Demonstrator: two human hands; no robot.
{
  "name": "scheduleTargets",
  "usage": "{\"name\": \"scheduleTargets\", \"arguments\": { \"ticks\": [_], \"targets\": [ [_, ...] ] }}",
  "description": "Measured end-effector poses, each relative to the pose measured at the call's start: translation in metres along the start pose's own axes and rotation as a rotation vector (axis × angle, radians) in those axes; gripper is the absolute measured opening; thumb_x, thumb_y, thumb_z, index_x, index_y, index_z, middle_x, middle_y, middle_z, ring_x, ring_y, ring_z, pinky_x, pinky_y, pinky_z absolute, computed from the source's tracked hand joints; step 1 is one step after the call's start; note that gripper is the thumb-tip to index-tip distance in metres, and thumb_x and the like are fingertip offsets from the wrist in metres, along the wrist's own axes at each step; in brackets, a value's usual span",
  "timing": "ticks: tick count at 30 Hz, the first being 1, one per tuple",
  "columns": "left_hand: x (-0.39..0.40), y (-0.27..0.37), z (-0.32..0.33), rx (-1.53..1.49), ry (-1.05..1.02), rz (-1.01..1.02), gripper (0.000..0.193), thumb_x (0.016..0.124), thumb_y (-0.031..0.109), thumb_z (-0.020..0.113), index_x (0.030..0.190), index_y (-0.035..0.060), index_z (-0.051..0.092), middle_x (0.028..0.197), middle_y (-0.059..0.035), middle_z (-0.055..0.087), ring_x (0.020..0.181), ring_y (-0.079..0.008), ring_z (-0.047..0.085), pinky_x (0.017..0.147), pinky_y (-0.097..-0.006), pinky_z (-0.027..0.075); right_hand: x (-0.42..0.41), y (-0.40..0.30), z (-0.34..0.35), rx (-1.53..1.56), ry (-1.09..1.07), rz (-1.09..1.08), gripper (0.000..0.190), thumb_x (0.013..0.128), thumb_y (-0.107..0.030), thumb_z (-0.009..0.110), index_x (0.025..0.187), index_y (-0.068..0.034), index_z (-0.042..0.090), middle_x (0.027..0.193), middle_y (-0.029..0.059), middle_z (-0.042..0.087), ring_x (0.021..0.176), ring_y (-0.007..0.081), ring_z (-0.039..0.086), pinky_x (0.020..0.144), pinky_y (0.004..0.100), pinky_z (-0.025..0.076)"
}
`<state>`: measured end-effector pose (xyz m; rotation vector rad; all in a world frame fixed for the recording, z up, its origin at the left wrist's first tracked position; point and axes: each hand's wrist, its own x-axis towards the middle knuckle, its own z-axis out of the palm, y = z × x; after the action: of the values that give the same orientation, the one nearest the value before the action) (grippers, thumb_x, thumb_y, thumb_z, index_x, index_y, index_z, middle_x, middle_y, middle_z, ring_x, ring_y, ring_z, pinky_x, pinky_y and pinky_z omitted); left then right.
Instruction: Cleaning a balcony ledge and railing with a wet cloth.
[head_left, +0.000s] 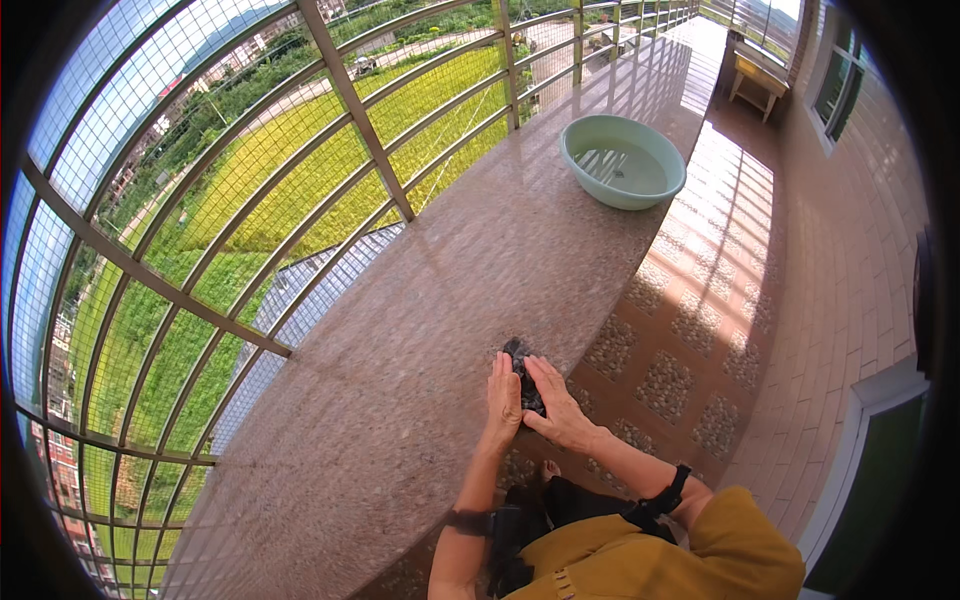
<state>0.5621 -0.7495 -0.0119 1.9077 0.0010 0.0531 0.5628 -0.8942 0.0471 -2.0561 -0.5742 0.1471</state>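
A small heap of dark, crumpled material (517, 349), perhaps wet cloth, lies on the speckled stone ledge (480, 277) near its inner edge. My left hand (505, 394) rests along its left side and my right hand (553, 397) along its right, so the heap sits between both palms. The fingers of both hands are extended and point away from me. What exactly the dark material is cannot be told, and the palms hide part of it. Farther along the ledge stands a pale green plastic basin (624, 161) with clear water and a small dark spot in it.
A metal railing with wire mesh (360, 127) runs along the ledge's outer side. To the right is a walkway floor with pebble panels (667, 386), then a tiled wall (817, 300) with windows. At the far end stands a small wooden table (757, 75).
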Motion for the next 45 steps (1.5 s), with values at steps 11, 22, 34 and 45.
{"name": "scheduleTargets", "arguments": {
  "ticks": [11,22,34,45],
  "targets": [
    [-0.068,0.032,-0.103,0.161,0.080,-0.056,0.048,0.093,0.015,0.053,0.134,-0.0073,0.041,0.136,-0.0258,0.044,0.128,-0.0367,0.043,0.107,-0.0393,0.033,0.027,-0.033,0.080,-0.120,-0.046,-0.092,0.081,0.071,-0.028,0.073,0.140,-0.009,0.036,0.144,0.0211,0.032,0.135,0.0413,0.028,0.112,0.0487,0.024],
    [-0.170,-0.003,-0.199,-0.059,0.566,-0.335,0.040,0.095,0.008,0.052,0.131,-0.0071,0.044,0.123,-0.0158,0.056,0.110,-0.0205,0.056,0.094,-0.0321,0.044,0.048,-0.109,0.218,-0.014,-0.291,-0.510,0.071,0.069,-0.022,0.071,0.132,-0.003,0.044,0.135,0.0253,0.041,0.129,0.0418,0.035,0.109,0.0485,0.029],
    [-0.177,-0.003,-0.213,-0.211,0.855,-0.461,0.025,0.095,0.010,0.051,0.117,-0.0032,0.053,0.117,-0.0108,0.057,0.108,-0.0182,0.054,0.095,-0.0313,0.041,0.053,-0.096,0.179,0.045,-0.778,-0.667,0.073,0.061,-0.009,0.069,0.132,-0.011,0.050,0.131,0.0168,0.048,0.130,0.0353,0.036,0.107,0.0443,0.032],
    [-0.124,0.006,-0.183,0.240,0.886,-0.578,0.028,0.095,0.016,0.051,0.117,-0.0013,0.056,0.114,-0.0105,0.059,0.106,-0.0194,0.055,0.094,-0.0322,0.042,0.093,0.037,-0.051,-0.079,-0.524,-0.435,0.066,0.062,-0.010,0.065,0.126,-0.017,0.056,0.133,0.0124,0.047,0.131,0.0325,0.037,0.106,0.0424,0.036]
  ]
}}
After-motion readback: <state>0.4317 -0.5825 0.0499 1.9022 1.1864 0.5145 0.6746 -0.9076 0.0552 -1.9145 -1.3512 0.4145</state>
